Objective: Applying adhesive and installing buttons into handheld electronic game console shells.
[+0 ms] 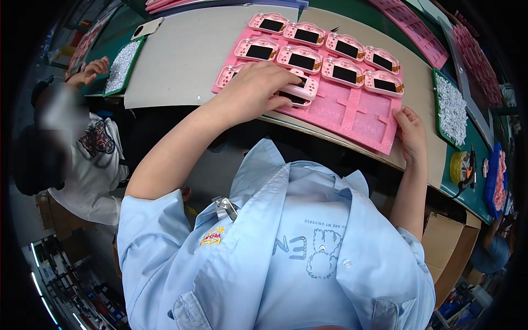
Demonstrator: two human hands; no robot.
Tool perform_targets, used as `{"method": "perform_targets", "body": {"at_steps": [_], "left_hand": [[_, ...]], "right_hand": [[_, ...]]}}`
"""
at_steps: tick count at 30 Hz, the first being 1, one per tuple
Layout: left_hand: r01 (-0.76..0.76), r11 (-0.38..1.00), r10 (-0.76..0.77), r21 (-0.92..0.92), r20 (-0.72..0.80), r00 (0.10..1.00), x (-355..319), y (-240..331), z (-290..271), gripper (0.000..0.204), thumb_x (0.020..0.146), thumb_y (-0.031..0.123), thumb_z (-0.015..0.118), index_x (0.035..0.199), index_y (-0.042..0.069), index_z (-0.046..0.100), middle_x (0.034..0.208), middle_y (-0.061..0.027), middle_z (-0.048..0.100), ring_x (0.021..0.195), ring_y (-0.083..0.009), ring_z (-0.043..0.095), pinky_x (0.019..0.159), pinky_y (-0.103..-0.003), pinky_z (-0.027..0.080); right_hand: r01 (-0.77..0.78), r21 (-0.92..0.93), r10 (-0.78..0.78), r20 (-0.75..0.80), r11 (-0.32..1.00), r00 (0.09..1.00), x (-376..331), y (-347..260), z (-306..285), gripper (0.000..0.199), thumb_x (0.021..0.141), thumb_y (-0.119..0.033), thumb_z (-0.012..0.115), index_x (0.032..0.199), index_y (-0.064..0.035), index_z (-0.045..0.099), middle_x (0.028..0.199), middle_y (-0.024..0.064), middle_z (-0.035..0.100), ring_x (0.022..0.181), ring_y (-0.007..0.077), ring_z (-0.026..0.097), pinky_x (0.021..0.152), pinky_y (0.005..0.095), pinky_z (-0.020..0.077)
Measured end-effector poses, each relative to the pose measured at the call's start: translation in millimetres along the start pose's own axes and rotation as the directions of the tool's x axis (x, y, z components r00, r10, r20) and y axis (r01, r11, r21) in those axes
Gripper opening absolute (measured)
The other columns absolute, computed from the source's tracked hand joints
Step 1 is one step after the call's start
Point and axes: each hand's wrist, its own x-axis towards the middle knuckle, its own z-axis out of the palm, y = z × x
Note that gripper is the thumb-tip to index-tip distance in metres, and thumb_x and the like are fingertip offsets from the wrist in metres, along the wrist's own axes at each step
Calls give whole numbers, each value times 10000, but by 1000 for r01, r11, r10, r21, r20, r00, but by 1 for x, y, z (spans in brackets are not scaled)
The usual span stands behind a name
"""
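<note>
On the desk [181, 66], keep the pink tray [369, 118] steady: your right hand [410, 129] has its fingers pinched on the tray's right edge. Your left hand [247, 91] is over the near row, its fingers seemingly nearly closed on the left end of a pink casing [309, 85], though the knuckles hide some contact. Hold it by the rim, clear of the black screen [294, 99] just nearside. Around you: a person in white [102, 143] at left, a cardboard box [454, 242] near right, 2 heaps of white pieces [451, 113].

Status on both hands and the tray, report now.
Left hand on pink console, front row. Right hand at right edge of tray. Left hand partly covers that row.
</note>
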Motion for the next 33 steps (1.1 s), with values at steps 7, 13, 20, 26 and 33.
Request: {"method": "perform_targets", "body": {"at_steps": [7,13,20,26,33], "left_hand": [[86,996,-85,-11,75,994,14,1,-8,360,793,116,685,1146,96,616,920,-78,667,779,-248,629,730,-331,500],[-160,954,200,252,-144,969,19,-19,8,324,830,62,637,1153,77,611,919,-62,665,758,-207,624,669,-310,495],[116,876,-274,-468,-286,918,36,-8,5,302,867,29,603,1168,52,596,888,-75,666,689,-110,601,580,-217,471],[335,519,-434,-787,95,896,67,49,21,332,879,37,595,1209,27,561,856,-93,655,681,-86,600,564,-154,463],[361,531,-477,-767,82,875,64,70,41,367,904,43,554,1269,26,531,797,-70,634,623,-94,578,523,-157,440]], "right_hand": [[1,-31,-1,23,1000,1000,5,14,-13,224,923,-103,554,1081,51,593,905,84,655,684,76,581,622,158,478],[38,-21,-38,-20,999,999,3,18,-7,234,927,-109,554,1089,56,592,908,88,656,691,81,586,634,162,485],[53,2,-53,-39,999,998,4,20,-7,245,926,-113,553,1090,64,594,887,85,653,676,79,578,617,169,482],[59,9,-59,-43,998,997,3,21,-5,254,924,-111,552,1101,64,598,888,89,658,678,78,580,613,171,479],[98,3,-98,-15,995,995,2,24,-9,268,933,-113,545,1127,68,585,940,96,656,719,82,589,640,167,488]]}}
